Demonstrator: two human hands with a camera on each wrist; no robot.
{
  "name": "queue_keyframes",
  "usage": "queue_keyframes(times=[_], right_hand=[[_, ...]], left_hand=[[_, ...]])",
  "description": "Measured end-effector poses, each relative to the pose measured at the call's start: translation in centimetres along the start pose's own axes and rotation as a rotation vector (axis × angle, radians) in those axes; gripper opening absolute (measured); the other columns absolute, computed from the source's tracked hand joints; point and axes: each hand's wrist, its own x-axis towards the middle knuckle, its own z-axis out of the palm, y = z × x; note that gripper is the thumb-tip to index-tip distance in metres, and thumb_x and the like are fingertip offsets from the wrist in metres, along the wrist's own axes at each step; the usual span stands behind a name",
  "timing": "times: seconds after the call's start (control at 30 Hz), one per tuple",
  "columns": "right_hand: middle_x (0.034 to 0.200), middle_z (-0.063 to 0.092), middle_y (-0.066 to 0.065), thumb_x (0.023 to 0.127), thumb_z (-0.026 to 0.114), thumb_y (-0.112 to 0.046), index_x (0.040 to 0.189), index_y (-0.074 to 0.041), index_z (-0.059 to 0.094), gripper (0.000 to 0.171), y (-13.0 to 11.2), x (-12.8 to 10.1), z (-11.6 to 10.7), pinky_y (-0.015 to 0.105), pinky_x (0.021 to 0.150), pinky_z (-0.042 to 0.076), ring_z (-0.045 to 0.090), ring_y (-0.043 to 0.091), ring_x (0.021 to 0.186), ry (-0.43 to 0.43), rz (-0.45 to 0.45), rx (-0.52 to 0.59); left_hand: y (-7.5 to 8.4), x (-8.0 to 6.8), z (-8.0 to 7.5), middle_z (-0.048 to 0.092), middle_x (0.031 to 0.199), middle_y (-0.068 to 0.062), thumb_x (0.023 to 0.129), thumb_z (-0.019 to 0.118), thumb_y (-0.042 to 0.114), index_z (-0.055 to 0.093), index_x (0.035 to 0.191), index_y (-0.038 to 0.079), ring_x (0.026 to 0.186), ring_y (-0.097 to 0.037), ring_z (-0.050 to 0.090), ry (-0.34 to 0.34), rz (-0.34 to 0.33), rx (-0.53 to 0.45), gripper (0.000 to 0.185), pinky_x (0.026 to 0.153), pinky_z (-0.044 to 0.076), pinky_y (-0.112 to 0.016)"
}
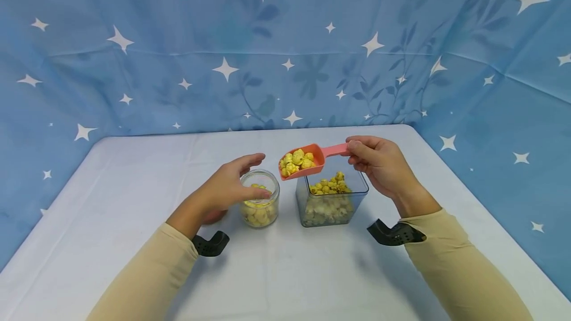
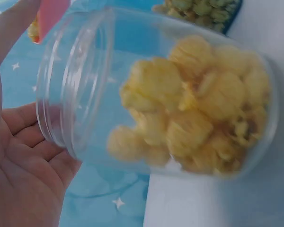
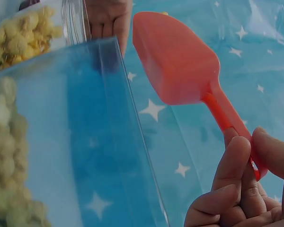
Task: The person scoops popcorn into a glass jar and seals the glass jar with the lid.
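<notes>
My right hand point(image 1: 376, 160) pinches the handle of a coral-pink scoop point(image 1: 317, 152) between thumb and fingers. Yellow popcorn point(image 1: 298, 161) fills the scoop, which is held above the gap between a glass jar point(image 1: 267, 219) and a clear bin. The jar stands upright, partly filled with popcorn point(image 2: 194, 104). Around its mouth, my left hand point(image 1: 234, 182) spreads its thumb and fingers; whether they touch the glass I cannot tell. The clear rectangular bin point(image 1: 302, 207) holds more popcorn point(image 1: 332, 185) and stands to the right of the jar, below the scoop.
A reddish-brown round object point(image 1: 215, 217) lies left of the jar, mostly hidden beneath my left wrist. A white cloth covers the table point(image 1: 125, 202). Behind it hangs a blue curtain point(image 1: 178, 24) with white stars.
</notes>
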Motion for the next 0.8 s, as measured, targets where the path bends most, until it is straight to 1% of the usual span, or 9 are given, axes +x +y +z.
queue_keyframes(times=[0.07, 0.17, 0.23, 0.37, 0.5, 0.67, 0.8], right_hand=[[0.082, 0.069, 0.001, 0.102, 0.059, -0.01, 0.114, 0.004, 0.066, 0.02, 0.0, 0.2, 0.5, 0.022, 0.068, 0.048, 0.059, 0.012, 0.073, -0.002, 0.013, -0.026], [0.083, 0.069, 0.0, 0.102, 0.058, -0.011, 0.123, 0.016, 0.056, 0.034, 0.0, 0.4, 1.2, 0.023, 0.069, 0.047, 0.059, 0.013, 0.074, -0.012, 0.019, -0.079], [0.084, 0.07, -0.001, 0.103, 0.057, -0.012, 0.126, 0.019, 0.053, 0.039, 0.0, 0.5, 1.5, 0.023, 0.07, 0.047, 0.06, 0.012, 0.076, -0.019, 0.023, -0.117], [0.087, 0.071, -0.004, 0.103, 0.058, -0.014, 0.128, 0.017, 0.054, 0.041, 0.0, 0.7, 2.2, 0.023, 0.071, 0.048, 0.061, 0.012, 0.079, -0.019, 0.038, -0.206], [0.092, 0.072, 0.0, 0.102, 0.06, -0.017, 0.128, 0.013, 0.057, 0.04, -0.1, 0.7, 2.7, 0.025, 0.072, 0.05, 0.062, 0.015, 0.081, -0.011, 0.053, -0.284], [0.097, 0.072, 0.009, 0.101, 0.061, -0.019, 0.127, 0.01, 0.06, 0.039, -0.4, 0.7, 3.4, 0.028, 0.074, 0.051, 0.062, 0.019, 0.084, -0.014, 0.053, -0.356], [0.097, 0.071, 0.011, 0.1, 0.063, -0.022, 0.124, 0.006, 0.063, 0.038, -0.4, 0.8, 3.8, 0.029, 0.073, 0.05, 0.062, 0.022, 0.086, -0.017, 0.054, -0.398]], left_hand=[[-0.4, -0.3, 0.1, 0.042, 0.154, -0.002, 0.077, 0.086, 0.038, 0.04, 0.154, 0.02, 0.143, -0.034, 0.035, -0.003, -0.011, -0.024, 0.092, 0.113, 0.03, -0.055], [-0.9, -0.7, 0.3, 0.04, 0.155, 0.0, 0.076, 0.088, 0.039, 0.04, 0.154, 0.021, 0.145, -0.031, 0.032, -0.004, -0.023, -0.057, 0.093, 0.114, 0.029, -0.056], [-1.2, -0.9, 0.4, 0.039, 0.156, 0.0, 0.075, 0.088, 0.039, 0.04, 0.154, 0.02, 0.146, -0.03, 0.03, -0.006, -0.025, -0.067, 0.094, 0.114, 0.028, -0.056], [-1.7, -1.2, 0.6, 0.038, 0.156, -0.001, 0.074, 0.088, 0.041, 0.04, 0.154, 0.018, 0.145, -0.031, 0.03, 0.002, -0.032, -0.045, 0.096, 0.113, 0.029, -0.056], [-2.2, -1.3, 0.7, 0.038, 0.157, -0.004, 0.076, 0.087, 0.041, 0.04, 0.154, 0.016, 0.145, -0.034, 0.032, 0.007, -0.03, -0.019, 0.094, 0.113, 0.03, -0.057], [-2.6, -1.3, 0.7, 0.038, 0.156, -0.009, 0.079, 0.085, 0.037, 0.039, 0.154, 0.011, 0.144, -0.037, 0.033, 0.001, -0.015, -0.042, 0.091, 0.112, 0.031, -0.057], [-2.8, -1.2, 0.8, 0.04, 0.155, -0.01, 0.08, 0.085, 0.035, 0.04, 0.153, 0.01, 0.144, -0.036, 0.033, 0.003, -0.01, -0.059, 0.089, 0.113, 0.031, -0.055]])
